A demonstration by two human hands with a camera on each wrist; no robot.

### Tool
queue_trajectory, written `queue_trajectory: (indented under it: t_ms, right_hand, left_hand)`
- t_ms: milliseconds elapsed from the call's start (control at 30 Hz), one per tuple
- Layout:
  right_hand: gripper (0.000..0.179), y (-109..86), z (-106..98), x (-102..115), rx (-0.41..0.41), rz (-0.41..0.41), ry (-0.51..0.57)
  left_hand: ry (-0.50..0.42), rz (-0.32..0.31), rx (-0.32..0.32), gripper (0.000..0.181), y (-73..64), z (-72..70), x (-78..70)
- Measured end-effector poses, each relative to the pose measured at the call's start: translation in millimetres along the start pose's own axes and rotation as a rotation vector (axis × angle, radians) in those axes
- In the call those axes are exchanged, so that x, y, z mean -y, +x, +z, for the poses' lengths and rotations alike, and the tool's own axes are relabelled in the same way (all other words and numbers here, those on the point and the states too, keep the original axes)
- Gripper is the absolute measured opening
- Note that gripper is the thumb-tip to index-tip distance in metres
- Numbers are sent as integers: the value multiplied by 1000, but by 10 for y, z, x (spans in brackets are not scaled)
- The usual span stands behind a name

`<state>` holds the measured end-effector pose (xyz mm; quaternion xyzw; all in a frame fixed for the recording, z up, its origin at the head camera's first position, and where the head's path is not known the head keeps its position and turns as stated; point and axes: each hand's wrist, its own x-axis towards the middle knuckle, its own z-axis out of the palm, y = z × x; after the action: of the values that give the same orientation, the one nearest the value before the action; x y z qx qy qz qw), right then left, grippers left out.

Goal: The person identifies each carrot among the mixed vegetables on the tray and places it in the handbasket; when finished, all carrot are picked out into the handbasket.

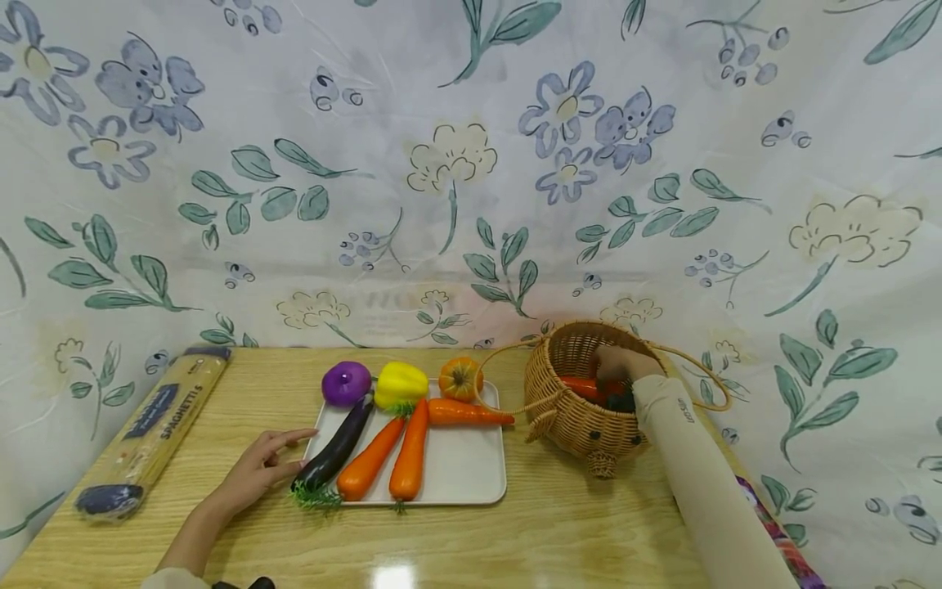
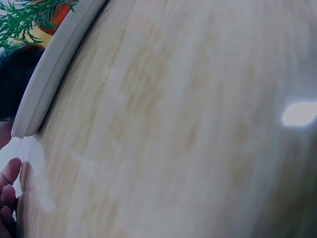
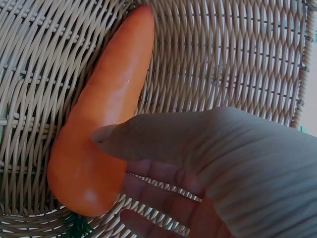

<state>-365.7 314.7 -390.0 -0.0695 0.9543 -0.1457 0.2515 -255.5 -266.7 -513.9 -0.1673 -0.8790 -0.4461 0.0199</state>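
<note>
My right hand reaches inside a wicker basket at the right of the table. In the right wrist view it holds an orange toy carrot, thumb on top and fingers at its far side; the carrot lies against the woven wall. My left hand is at the left edge of a white tray, fingers loosely extended beside a dark toy eggplant. Only a few of its fingertips show in the left wrist view.
The tray also bears three toy carrots, a purple round vegetable, a yellow pepper and an orange pumpkin. A spaghetti pack lies at the left. The basket's handles stick out sideways; a floral curtain stands behind.
</note>
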Motion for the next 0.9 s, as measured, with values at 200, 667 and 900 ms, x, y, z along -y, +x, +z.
queue_trajectory:
  t_ms: [200, 667, 900]
  right_hand:
    - [30, -39, -31, 22, -21, 2, -20]
    - [34, -238, -358, 383, -144, -241, -57]
    - [35, -452, -297, 659, -237, -408, 48]
  left_hand:
    - [-1, -20, 17, 43, 5, 9, -4]
    - [8, 19, -1, 42, 2, 13, 18]
    - [16, -23, 18, 43, 4, -12, 4]
